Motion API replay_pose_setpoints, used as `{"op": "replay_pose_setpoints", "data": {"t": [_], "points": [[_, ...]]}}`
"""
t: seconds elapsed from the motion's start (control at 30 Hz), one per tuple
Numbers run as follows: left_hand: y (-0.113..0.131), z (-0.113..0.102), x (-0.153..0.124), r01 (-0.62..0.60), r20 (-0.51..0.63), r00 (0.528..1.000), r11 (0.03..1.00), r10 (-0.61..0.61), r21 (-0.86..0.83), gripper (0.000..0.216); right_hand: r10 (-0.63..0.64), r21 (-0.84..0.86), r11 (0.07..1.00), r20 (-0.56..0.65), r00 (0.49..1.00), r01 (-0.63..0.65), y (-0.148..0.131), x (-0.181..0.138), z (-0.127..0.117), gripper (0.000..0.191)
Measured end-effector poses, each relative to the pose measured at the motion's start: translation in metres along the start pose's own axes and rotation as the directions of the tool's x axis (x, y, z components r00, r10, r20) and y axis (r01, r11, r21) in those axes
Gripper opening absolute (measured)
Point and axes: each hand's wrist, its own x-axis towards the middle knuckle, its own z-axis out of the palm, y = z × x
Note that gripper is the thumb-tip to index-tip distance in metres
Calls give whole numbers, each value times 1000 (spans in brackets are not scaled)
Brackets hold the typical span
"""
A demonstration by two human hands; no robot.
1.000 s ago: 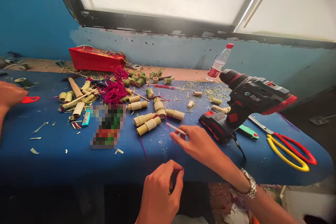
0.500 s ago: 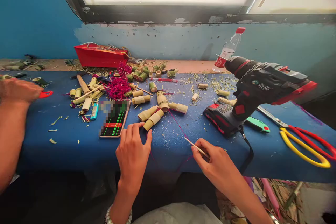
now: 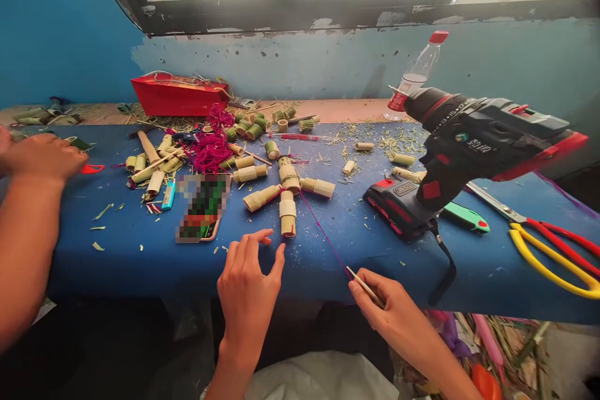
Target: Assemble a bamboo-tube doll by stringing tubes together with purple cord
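Observation:
My right hand (image 3: 394, 312) pinches a thin pale stick (image 3: 364, 285) at the table's front edge. A taut red thread (image 3: 323, 232) runs from the stick up to a figure of strung bamboo tube pieces (image 3: 288, 190) on the blue table (image 3: 117, 262). My left hand (image 3: 248, 287) rests on the table with fingers spread, its fingertips just below the lowest bamboo piece (image 3: 287, 219), holding nothing.
A cordless drill (image 3: 450, 150) stands at the right, with yellow-red scissors (image 3: 557, 247) and a green-handled tool (image 3: 466, 217) beside it. A phone (image 3: 202, 207), lighter, red yarn (image 3: 206, 150), loose bamboo pieces, red box (image 3: 175, 94) and bottle (image 3: 415, 75) lie behind. Another person's arm (image 3: 28, 212) reaches in at left.
My right hand drew the stick back toward me, pulling the thread tight. One bamboo leg swung to point toward me. My left hand went from a pinch to lying open on the table.

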Motion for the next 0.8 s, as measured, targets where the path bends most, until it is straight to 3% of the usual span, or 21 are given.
{"op": "replay_pose_setpoints", "data": {"t": [0.1, 0.23, 0.3, 0.37, 0.47, 0.53, 0.6, 0.7, 0.8], "points": [[-4, -1, -3, -8, 35, 999, 999, 7, 37, 4, -17, 19, 1000, 45, 999, 16, 6, -4, 3, 49], [-1, -1, -2, 10, 61, 998, 999, -14, 52, 7, -61, 31, 998, 56, 997, 60, 11, -12, 8, 49], [3, 0, 0, 33, 74, 996, 996, -39, 79, 13, -106, 6, 994, 10, 994, 105, 12, -18, 9, 50], [5, 1, 1, 34, 81, 996, 996, -41, 87, 10, -168, -64, 985, -115, 979, 161, 7, -22, 7, 50], [6, 2, 1, 25, 75, 997, 997, -30, 69, 10, -310, -214, 946, -373, 875, 244, -14, -18, -2, 38], [7, 2, -1, 31, 73, 997, 997, -36, 67, 10, -420, -294, 903, -446, 790, 314, -37, -4, -7, 27], [7, 2, -3, 38, 78, 996, 997, -43, 66, 11, -524, -371, 835, -307, 795, 407, -62, 18, -8, 32], [7, 1, -8, 35, 91, 995, 999, -38, 32, 13, -508, -578, 720, -63, 859, 384, -91, 49, -1, 41], [7, 1, -14, 29, 125, 992, 998, -22, -52, 15, -467, -638, 679, 8, 884, 364, -104, 65, 9, 41]]}}
